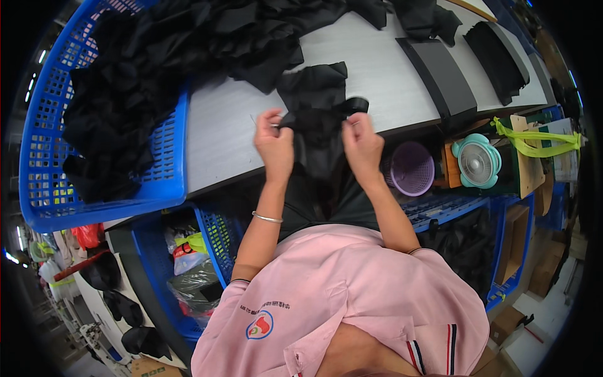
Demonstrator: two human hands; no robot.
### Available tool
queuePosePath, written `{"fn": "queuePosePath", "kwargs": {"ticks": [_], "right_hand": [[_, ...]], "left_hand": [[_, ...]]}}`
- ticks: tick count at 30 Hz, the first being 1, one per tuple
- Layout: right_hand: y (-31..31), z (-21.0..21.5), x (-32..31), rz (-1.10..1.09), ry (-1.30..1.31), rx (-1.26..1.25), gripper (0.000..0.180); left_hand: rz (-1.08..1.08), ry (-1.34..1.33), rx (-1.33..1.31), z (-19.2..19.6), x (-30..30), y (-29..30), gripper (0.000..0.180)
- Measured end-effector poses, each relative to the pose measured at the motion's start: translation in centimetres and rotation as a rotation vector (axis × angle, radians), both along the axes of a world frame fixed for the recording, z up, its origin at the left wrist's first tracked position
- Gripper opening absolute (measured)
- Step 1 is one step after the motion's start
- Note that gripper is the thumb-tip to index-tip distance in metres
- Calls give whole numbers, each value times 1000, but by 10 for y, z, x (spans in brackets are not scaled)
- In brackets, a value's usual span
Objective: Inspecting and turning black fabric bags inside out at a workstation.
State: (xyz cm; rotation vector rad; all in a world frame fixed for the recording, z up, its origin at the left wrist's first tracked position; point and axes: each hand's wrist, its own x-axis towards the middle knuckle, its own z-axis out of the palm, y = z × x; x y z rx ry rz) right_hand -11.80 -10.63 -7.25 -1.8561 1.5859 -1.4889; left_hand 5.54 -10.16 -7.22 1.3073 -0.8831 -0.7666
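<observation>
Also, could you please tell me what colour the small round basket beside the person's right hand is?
The basket is light purple, seen best in the head view.

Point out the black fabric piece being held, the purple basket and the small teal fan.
black fabric piece (314, 100): head view, on its upper flat part above the hands.
purple basket (411, 168): head view, on its ribbed inner wall.
small teal fan (477, 162): head view, on its round front grille.

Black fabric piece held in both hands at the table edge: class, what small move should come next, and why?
Probably draw the hands apart to spread the black fabric piece flat on the grey table. The left hand and right hand pinch it close together, and it lies bunched and creased between them.
</observation>
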Motion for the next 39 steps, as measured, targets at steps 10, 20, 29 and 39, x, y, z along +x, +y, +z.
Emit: {"fn": "queuePosePath", "kwargs": {"ticks": [10,20,29,39], "right_hand": [[19,13,-25,345,-700,576,33],[18,1,-22,262,-436,584,30],[4,-3,-35,-73,-308,432,19],[11,-8,-12,17,-88,426,28]], "left_hand": [[-349,-242,70,16,1,25,38],[-91,-606,-169,26,-3,-2,21],[-15,-398,-21,11,-16,12,68],[-18,-435,21,0,-35,22,45]]}}
